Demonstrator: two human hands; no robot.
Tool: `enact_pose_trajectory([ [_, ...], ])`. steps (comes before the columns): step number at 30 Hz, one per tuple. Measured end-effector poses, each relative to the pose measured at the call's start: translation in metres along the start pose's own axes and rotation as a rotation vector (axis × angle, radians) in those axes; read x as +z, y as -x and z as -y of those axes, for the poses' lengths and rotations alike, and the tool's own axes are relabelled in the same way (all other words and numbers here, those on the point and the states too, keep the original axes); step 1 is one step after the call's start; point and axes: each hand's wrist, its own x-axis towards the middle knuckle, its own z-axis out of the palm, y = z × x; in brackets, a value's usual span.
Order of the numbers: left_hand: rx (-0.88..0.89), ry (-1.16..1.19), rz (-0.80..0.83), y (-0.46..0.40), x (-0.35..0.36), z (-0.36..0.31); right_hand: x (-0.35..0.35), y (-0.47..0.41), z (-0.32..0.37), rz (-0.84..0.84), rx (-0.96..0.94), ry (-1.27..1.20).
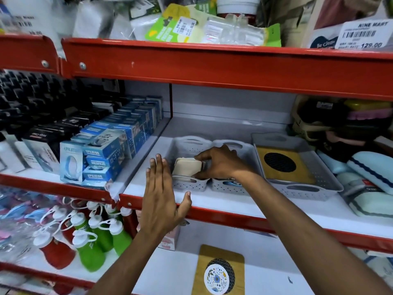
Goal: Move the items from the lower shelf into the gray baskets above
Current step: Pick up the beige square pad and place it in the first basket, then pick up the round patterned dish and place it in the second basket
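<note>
Two small gray baskets stand side by side on the middle shelf, the left basket (190, 185) and the right basket (225, 187). My right hand (221, 163) reaches across them and grips a cream flat packet (187, 167) that stands inside the left basket. My left hand (162, 196) hovers open in front of the left basket, fingers spread, holding nothing. A larger gray tray (308, 188) to the right holds a yellow card with a black round mesh (280, 165). On the lower shelf lies a yellow card with a round floral disc (219, 273).
Blue epilator boxes (100, 162) fill the shelf at the left. Green and red bottles (93, 241) stand lower left. Light blue towels (370, 173) lie at the right. A pink box (170, 239) sits on the lower shelf behind my left arm. Red shelf edges (212, 62) run across.
</note>
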Motion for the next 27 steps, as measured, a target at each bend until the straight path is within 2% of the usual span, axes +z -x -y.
enact_pose_trajectory([
  [4, -0.001, -0.012, 0.005, -0.002, 0.0, 0.001, -0.004, 0.009, 0.005, -0.017, 0.025, 0.042],
  [9, -0.002, -0.011, 0.02, 0.005, 0.005, -0.004, -0.006, 0.055, 0.006, -0.236, 0.026, 0.094],
  [15, -0.008, -0.032, -0.01, -0.003, -0.001, 0.004, 0.027, 0.109, -0.004, -0.56, -0.204, 0.226],
  [17, 0.007, -0.036, -0.002, -0.003, 0.001, 0.002, 0.042, 0.129, -0.016, -0.613, -0.261, 0.259],
  [20, 0.015, -0.041, -0.005, 0.0, 0.002, 0.001, 0.074, 0.158, -0.041, -0.691, -0.476, 0.274],
  [22, 0.014, -0.045, -0.006, 0.0, 0.002, 0.001, 0.101, 0.174, -0.063, -0.698, -0.612, 0.307],
  [24, 0.014, -0.04, -0.014, 0.0, 0.002, 0.0, 0.131, 0.186, -0.085, -0.649, -0.654, 0.335],
  [27, 0.016, -0.044, -0.026, 0.0, 0.001, -0.001, 0.182, 0.195, -0.116, -0.438, -0.489, 0.243],
])
